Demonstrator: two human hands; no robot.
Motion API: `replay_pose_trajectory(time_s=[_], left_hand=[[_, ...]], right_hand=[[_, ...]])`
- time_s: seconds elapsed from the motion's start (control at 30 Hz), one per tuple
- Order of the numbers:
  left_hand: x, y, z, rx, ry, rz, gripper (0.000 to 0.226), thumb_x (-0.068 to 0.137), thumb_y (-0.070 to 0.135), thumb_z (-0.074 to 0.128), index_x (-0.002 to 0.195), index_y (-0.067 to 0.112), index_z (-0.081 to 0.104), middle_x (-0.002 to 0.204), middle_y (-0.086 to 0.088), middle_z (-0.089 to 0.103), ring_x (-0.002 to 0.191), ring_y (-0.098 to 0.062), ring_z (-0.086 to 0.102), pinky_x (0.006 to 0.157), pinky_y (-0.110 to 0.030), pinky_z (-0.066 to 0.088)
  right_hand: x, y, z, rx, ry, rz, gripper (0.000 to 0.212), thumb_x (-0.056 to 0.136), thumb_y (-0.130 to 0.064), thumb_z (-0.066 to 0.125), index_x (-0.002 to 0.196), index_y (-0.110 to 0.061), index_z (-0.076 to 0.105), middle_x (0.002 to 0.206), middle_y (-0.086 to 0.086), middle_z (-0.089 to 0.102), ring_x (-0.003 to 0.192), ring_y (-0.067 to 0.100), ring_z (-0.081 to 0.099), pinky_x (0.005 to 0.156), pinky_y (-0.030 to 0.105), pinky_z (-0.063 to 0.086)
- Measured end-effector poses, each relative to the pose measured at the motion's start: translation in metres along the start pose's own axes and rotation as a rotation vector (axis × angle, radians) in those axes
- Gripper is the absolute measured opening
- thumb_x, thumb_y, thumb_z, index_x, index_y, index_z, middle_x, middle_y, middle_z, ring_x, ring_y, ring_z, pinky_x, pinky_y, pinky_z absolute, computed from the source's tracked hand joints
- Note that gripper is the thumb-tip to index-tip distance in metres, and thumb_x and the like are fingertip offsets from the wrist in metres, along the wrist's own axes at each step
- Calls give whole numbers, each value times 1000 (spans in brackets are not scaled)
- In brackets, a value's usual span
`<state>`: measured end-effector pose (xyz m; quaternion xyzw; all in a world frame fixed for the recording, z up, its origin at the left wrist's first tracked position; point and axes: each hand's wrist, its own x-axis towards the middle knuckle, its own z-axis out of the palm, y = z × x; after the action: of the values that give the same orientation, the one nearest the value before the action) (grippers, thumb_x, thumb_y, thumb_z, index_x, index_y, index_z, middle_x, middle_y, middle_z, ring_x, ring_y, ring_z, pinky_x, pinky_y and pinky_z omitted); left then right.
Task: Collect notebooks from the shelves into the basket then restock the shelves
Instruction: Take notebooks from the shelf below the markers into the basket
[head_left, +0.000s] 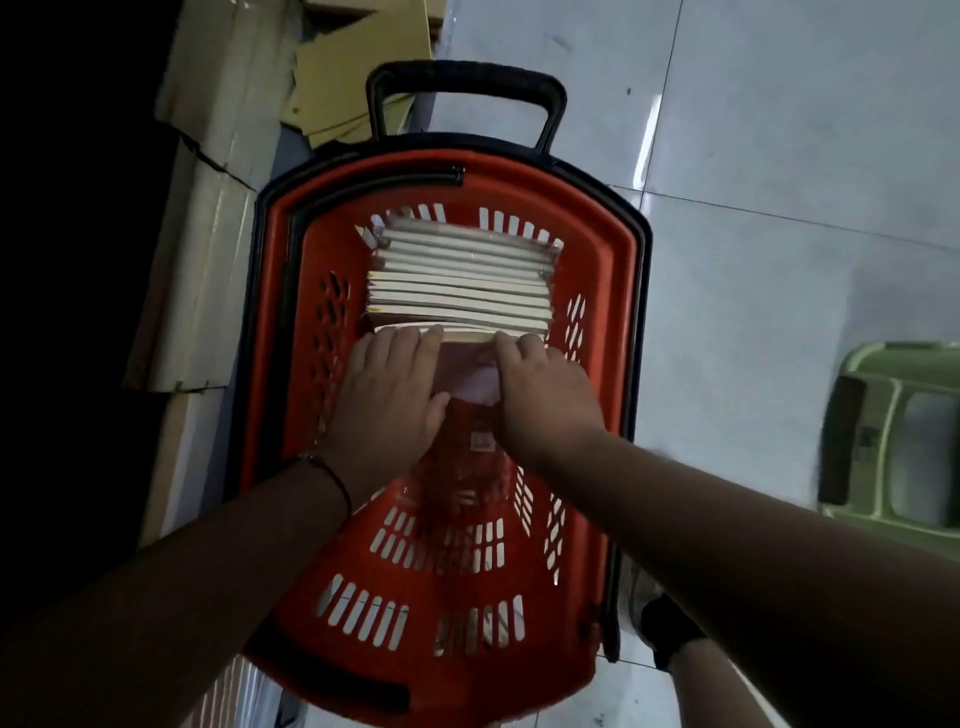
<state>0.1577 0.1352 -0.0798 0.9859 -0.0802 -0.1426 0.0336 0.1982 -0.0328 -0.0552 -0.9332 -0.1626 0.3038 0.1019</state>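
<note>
A red plastic basket (597, 291) with a black rim and black pull handle (462, 78) stands on the floor below me. Inside, several notebooks (457, 280) stand on edge in a row, white page edges up. The nearest one has a pink and red cover (470, 374). My left hand (387, 395) lies on the left of that cover with its fingertips at the top edge. My right hand (540, 384) curls its fingers over the top edge on the right side.
Cardboard boxes (208, 218) are stacked along the left, with folded cardboard behind the basket. A green plastic stool (893, 436) stands on the grey tiled floor at the right. A dark shoe (670, 629) shows near the basket's lower right corner.
</note>
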Motion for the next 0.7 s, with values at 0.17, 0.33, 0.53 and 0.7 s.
replay_pose_trajectory(time_s=[0.17, 0.33, 0.53, 0.7], left_hand=[[0, 5, 0, -53, 61, -98, 27, 74, 25, 73, 94, 14, 58, 94, -11, 52, 90, -33, 49, 77, -44, 39], [-15, 1, 7, -240, 23, -109, 20, 77, 6, 67, 82, 18, 52, 85, -4, 55, 81, -31, 55, 68, -40, 41], [-41, 0, -3, -571, -10, -278, 24, 88, 11, 65, 93, 27, 49, 76, 9, 61, 70, -13, 60, 59, -33, 46], [-49, 3, -53, -975, 12, -498, 20, 87, 11, 69, 92, 27, 60, 87, 6, 68, 82, -10, 65, 65, -30, 49]], right_hand=[[1, 0, 0, -53, 43, -34, 50, 92, -18, 55, 137, -14, 35, 128, 11, 49, 116, 28, 50, 94, 38, 45], [-3, 1, 2, -180, 68, -107, 32, 94, -17, 49, 125, -15, 44, 124, 11, 46, 112, 28, 47, 92, 37, 41], [-10, 1, -7, -119, -17, -139, 27, 95, -9, 49, 121, -15, 47, 111, 8, 63, 105, 28, 57, 86, 35, 40], [-33, 11, -39, 195, 41, -52, 17, 88, -13, 60, 103, -18, 57, 98, 3, 67, 92, 26, 61, 72, 35, 46]])
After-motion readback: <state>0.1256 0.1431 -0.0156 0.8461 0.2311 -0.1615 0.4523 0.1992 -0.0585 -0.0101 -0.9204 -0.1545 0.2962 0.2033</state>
